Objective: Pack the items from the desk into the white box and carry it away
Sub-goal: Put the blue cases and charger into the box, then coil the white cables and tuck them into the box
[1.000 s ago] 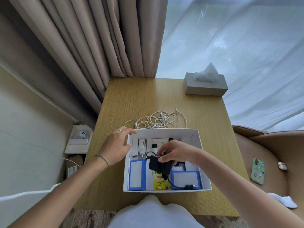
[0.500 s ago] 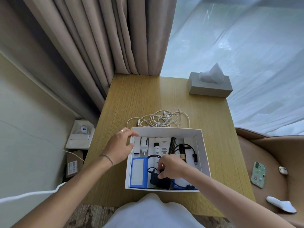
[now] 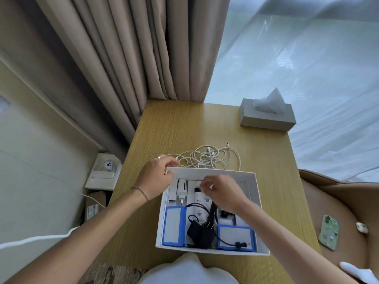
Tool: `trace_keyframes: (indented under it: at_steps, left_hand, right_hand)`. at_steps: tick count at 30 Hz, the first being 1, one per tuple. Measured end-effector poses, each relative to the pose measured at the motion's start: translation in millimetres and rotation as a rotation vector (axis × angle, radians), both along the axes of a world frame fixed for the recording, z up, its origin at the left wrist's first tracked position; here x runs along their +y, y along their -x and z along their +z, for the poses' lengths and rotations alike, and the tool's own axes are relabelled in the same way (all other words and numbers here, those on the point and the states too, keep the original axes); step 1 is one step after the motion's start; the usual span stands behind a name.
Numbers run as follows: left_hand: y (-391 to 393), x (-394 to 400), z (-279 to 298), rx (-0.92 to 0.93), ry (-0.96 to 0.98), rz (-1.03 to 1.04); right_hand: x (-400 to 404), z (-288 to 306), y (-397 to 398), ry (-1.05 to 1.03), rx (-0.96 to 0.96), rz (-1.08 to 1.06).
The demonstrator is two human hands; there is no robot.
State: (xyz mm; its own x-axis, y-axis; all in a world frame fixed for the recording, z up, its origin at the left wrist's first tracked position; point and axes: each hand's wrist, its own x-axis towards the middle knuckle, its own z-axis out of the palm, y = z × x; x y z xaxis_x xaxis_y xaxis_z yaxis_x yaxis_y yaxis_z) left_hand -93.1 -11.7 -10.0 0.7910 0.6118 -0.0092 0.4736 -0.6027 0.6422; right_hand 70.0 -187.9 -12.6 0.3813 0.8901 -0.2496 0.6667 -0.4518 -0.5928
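Right hand [image 3: 220,192] over the far half of the white box [image 3: 255,206], fingers curled with the tips drawn together; blurred, so cannot tell whether anything is pinched between them. Left hand [image 3: 156,174] at the box's far left corner, thumb and fingers curled over the rim there, gripping it; ring on one finger, thin bracelet at the wrist.

Inside the box: black charger [image 3: 202,232] with its black cord looping through the middle, two blue-edged packs, one upright at the near left [image 3: 173,226], one flat at the near right [image 3: 234,236], plus a small white device [image 3: 182,189] and white tubes along the far side, partly hidden under the right hand.

Box resting on the wooden bench [image 3: 184,128], close to its near edge. Tangle of white cables [image 3: 209,158] lying on the bench just beyond the box's far wall, left fingertips near its left end. Grey tissue box [image 3: 266,117] at the far right corner of the bench, well apart. Beige curtain [image 3: 133,58] behind the bench. Phone [image 3: 329,232] in a patterned case on the tan seat to the right.
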Motion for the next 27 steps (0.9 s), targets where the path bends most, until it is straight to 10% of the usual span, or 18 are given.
trace_keyframes:
  at_steps: [14,27]
  left_hand:
    - [-149.2,9.6,-13.3,0.289,-0.05,-0.238]
    - [-225.5,-7.2,-78.6,0.893,-0.396,-0.752]
  right_hand:
    - [36.3,-16.8,-132.5,-0.051,0.19,-0.383]
    - [7.9,-39.2,-172.1,0.046,0.397,-0.242]
